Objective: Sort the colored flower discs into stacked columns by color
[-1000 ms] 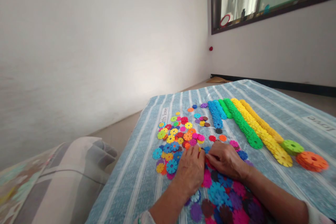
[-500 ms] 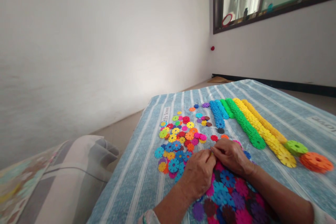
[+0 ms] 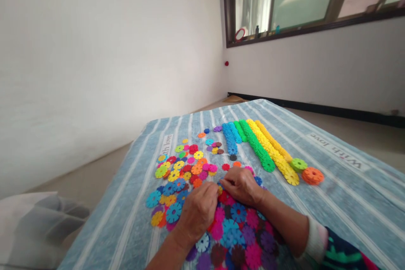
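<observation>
Notched plastic snowflake discs in many colours lie spread over a striped bedspread. My left hand (image 3: pixel 200 209) is closed with its fingertips pressed together, over the near pile of discs (image 3: pixel 232 232). Close beside it, my right hand (image 3: pixel 242 185) is also closed, its thumb and fingers pinched and pointing at the left fingertips. A small yellow disc (image 3: pixel 220 190) shows in the gap between the two hands; I cannot tell whether either holds it. What the fingers grip is hidden. Left of my left hand lies a loose group of mixed discs (image 3: pixel 174 212).
Overlapping rows of discs run across the bed: blue (image 3: pixel 230 139), green (image 3: pixel 257 145) and yellow (image 3: pixel 275 156). An orange stack (image 3: pixel 312 175) and a light green stack (image 3: pixel 298 164) lie at their near end. A white wall (image 3: pixel 110 59) stands left, a window (image 3: pixel 303 0) far right.
The view has turned to the right, so the bed and discs appear further left. Both hands stay close together over the pile, with a slightly wider gap between their fingertips.
</observation>
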A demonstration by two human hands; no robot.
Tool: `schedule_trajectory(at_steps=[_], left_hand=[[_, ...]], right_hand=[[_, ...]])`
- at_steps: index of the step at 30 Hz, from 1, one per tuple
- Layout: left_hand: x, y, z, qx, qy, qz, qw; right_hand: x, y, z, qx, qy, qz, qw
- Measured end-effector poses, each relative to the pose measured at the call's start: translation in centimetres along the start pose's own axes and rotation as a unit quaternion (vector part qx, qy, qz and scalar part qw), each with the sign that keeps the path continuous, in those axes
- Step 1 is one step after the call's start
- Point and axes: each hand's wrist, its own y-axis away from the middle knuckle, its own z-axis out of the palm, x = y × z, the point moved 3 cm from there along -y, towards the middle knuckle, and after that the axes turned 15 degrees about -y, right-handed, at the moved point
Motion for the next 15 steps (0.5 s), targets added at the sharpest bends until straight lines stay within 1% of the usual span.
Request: schedule_trajectory(at_steps=[3,6,11,15], left_hand=[[-0.4,-0.2,-0.1,0.03,-0.011,-0.011,0.999],[-1.8,-0.2,-0.1,0.037,-0.057,-0.06,0.996],[-5.5,0.2,0.4,-0.022,-0.121,-0.149,0.981],[-7.8,0.8,0.6,-0.064,-0.13,-0.174,0.974]], right_hand=[[-0.1,-0.3,0.0,0.0,0.02,0.001,1.0],[-0.1,-0.4,-0.1,-0.014,0.019,0.002,1.0],[-0.1,-0.5,-0.1,-0.032,0.013,0.005,0.999],[-0.1,-0.6,-0.2,-0.033,0.016,0.009,0.999]])
